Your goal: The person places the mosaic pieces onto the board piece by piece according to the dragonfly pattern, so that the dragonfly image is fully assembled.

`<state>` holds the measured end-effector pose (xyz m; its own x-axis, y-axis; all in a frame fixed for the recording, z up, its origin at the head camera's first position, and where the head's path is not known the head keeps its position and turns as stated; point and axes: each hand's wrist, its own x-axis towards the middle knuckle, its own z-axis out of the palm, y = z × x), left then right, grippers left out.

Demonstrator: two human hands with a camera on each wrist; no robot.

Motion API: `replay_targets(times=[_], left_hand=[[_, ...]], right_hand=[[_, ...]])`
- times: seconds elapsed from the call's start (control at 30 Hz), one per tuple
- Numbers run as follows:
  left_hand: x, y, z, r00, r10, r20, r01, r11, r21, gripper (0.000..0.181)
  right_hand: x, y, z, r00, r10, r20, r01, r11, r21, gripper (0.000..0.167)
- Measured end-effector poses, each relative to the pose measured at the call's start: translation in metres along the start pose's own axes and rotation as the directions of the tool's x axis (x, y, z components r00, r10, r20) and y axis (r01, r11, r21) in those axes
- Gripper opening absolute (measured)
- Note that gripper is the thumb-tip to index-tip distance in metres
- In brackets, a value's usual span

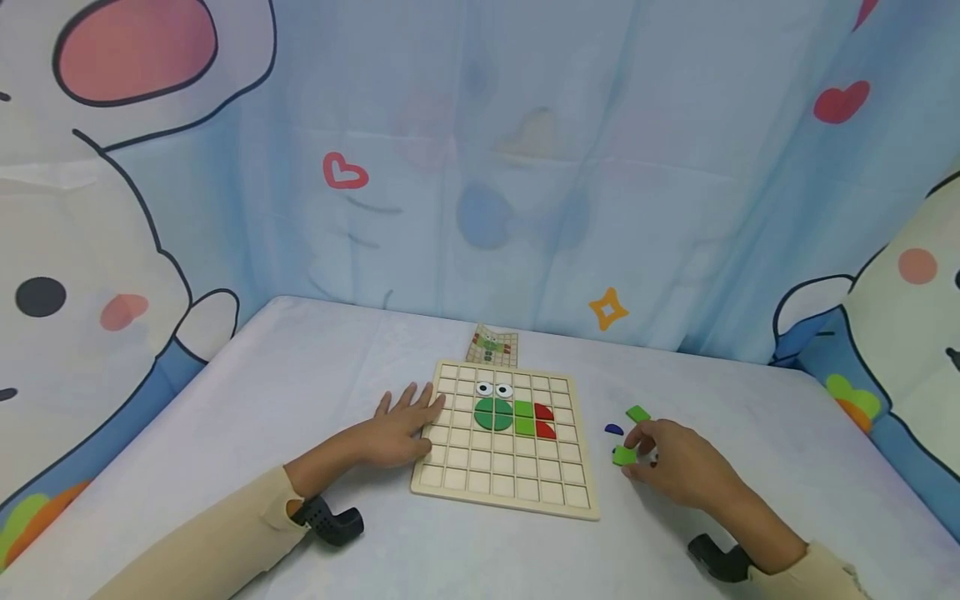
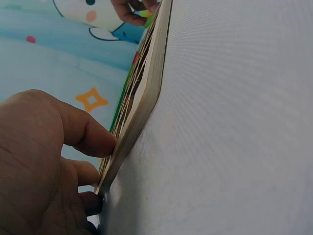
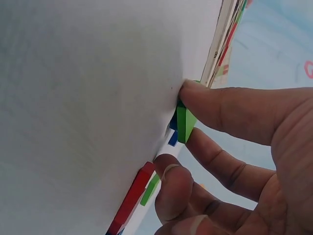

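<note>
A pale wooden grid board (image 1: 502, 475) lies on the table. Set in its cells are two eye pieces (image 1: 494, 389), dark green quarter-round pieces (image 1: 492, 414), two light green squares (image 1: 524, 418) and two red quarter-round pieces (image 1: 545, 421). My left hand (image 1: 397, 432) rests with spread fingers on the board's left edge; its thumb touches the rim in the left wrist view. To the right of the board, my right hand (image 1: 678, 462) pinches a light green square tile (image 3: 184, 120) between thumb and finger. In the right wrist view a red piece (image 3: 131, 198) lies by the curled fingers.
Behind the board lies a small pattern card (image 1: 492, 347) with a printed grid. Another light green tile (image 1: 638, 413) and a blue half-round piece (image 1: 614, 429) lie right of the board. A cartoon-printed curtain (image 1: 420, 250) hangs behind the white table (image 1: 337, 350).
</note>
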<state>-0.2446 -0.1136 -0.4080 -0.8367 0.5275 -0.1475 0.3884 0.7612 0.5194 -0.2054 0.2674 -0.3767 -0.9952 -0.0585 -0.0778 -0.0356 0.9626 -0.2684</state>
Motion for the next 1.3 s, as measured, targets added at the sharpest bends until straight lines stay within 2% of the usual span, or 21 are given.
replay_targets(times=[0.3, 0.57, 0.83, 1.13, 1.3], left_hand=[[0.0, 0.0, 0.0, 1.0, -0.001, 0.0, 0.001, 1.0, 0.001, 0.069], [0.0, 0.001, 0.0, 1.0, -0.019, -0.008, 0.019, 1.0, -0.012, 0.073], [-0.002, 0.003, -0.002, 1.0, -0.024, -0.012, 0.023, 1.0, -0.018, 0.074], [-0.001, 0.002, -0.001, 1.0, -0.011, -0.015, 0.011, 1.0, -0.02, 0.074], [0.0, 0.001, 0.0, 1.0, -0.011, -0.021, 0.01, 1.0, -0.015, 0.074]], right_hand=[[-0.001, -0.001, 0.003, 0.999, -0.02, -0.032, 0.019, 0.999, -0.03, 0.028], [0.001, -0.004, 0.001, 0.999, -0.018, -0.027, 0.017, 0.999, -0.04, 0.03], [0.003, -0.02, -0.006, 0.985, -0.15, -0.086, 0.147, 0.988, -0.04, 0.027], [0.014, -0.044, -0.007, 0.982, -0.178, -0.056, 0.177, 0.984, -0.015, 0.024], [0.022, -0.058, -0.006, 0.972, -0.229, -0.055, 0.227, 0.973, -0.034, 0.023]])
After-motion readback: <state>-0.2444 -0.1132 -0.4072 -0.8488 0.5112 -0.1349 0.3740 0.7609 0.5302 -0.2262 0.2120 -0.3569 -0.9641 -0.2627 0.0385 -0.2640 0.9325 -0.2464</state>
